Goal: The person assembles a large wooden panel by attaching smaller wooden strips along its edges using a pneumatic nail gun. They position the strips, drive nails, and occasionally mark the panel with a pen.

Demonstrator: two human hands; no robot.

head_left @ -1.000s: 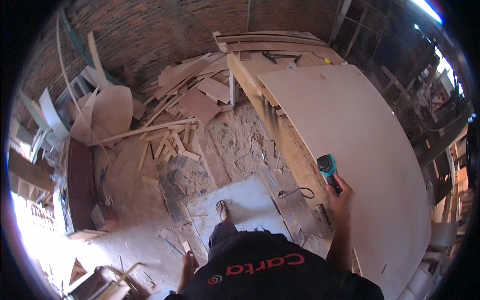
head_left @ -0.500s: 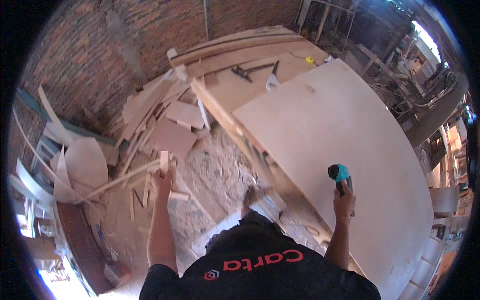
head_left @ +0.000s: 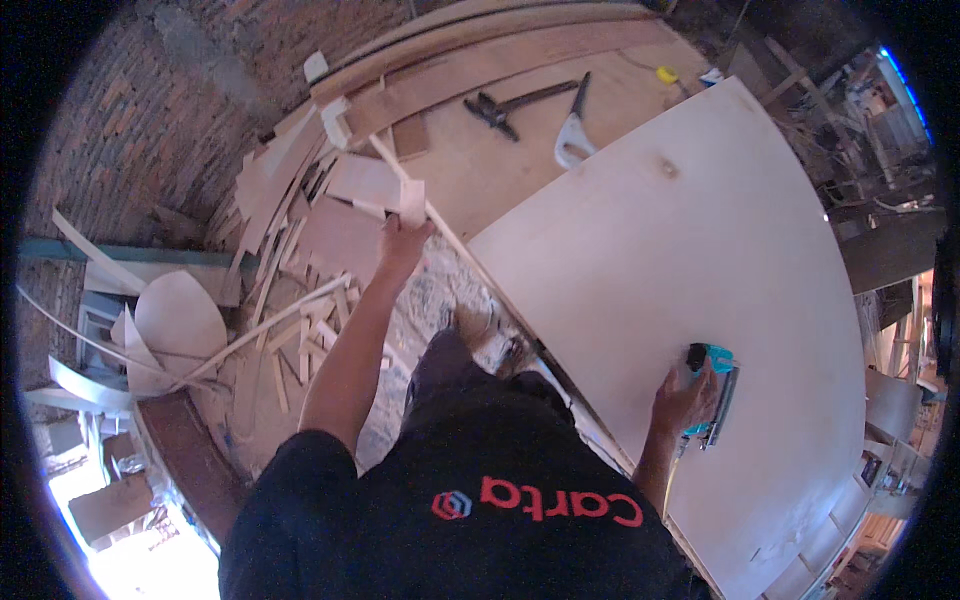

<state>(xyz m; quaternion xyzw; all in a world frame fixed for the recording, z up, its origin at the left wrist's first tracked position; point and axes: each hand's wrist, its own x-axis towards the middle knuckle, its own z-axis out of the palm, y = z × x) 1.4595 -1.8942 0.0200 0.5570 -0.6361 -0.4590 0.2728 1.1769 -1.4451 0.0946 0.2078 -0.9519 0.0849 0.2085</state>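
Over the last second the left hand [head_left: 403,245] has swung up from low beside the body, past the offcuts on the left, and now reaches far, to the left edge of the tabletop [head_left: 480,185]. Its fingers grip one small wooden block [head_left: 412,203], held upright beside that edge, near the far-left corner of the large pale panel [head_left: 680,240]. The right hand [head_left: 682,402] has turned its teal-and-black power tool [head_left: 718,358] onto a different slant over the near right part of the panel; its fingers are wrapped around the tool's body. Whether the tool touches the panel is hard to tell from this angle. For the work in hand, this means that block and tool are now both on the tabletop side, though well apart.

Counted: one block in the left hand, one power tool in the right, one large panel. Beyond the panel, on the far part of the tabletop, lie one black clamp-like tool [head_left: 490,116], one white-handled tool [head_left: 573,143] just beside the panel's edge, and one small yellow object [head_left: 667,74]. To the left lies one heap of offcuts [head_left: 338,238], its pieces too jumbled to count.
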